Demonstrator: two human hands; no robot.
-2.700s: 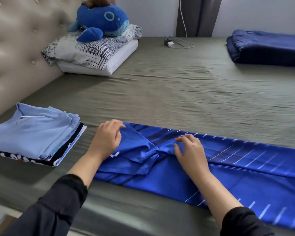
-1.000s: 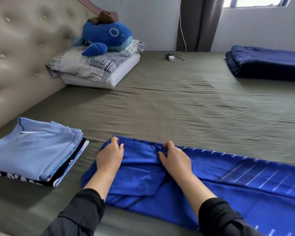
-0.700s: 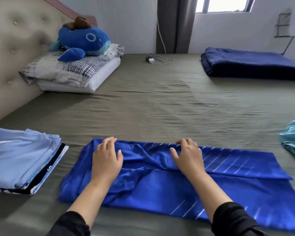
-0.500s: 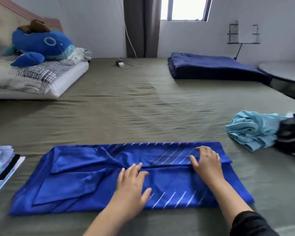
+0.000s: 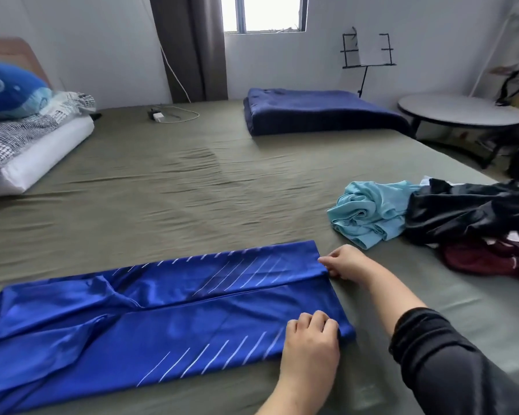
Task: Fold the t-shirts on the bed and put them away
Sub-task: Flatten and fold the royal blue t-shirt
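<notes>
both hands have moved from the collar end of the blue t-shirt (image 5: pixel 174 313) to its hem: left hand (image 5: pixel 310 344) grips the near corner, right hand (image 5: pixel 343 262) pinches the far corner

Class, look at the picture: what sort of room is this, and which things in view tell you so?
Most likely a bedroom: a wide bed with an olive sheet, a pillow at its head, and a folded navy blanket.
</notes>
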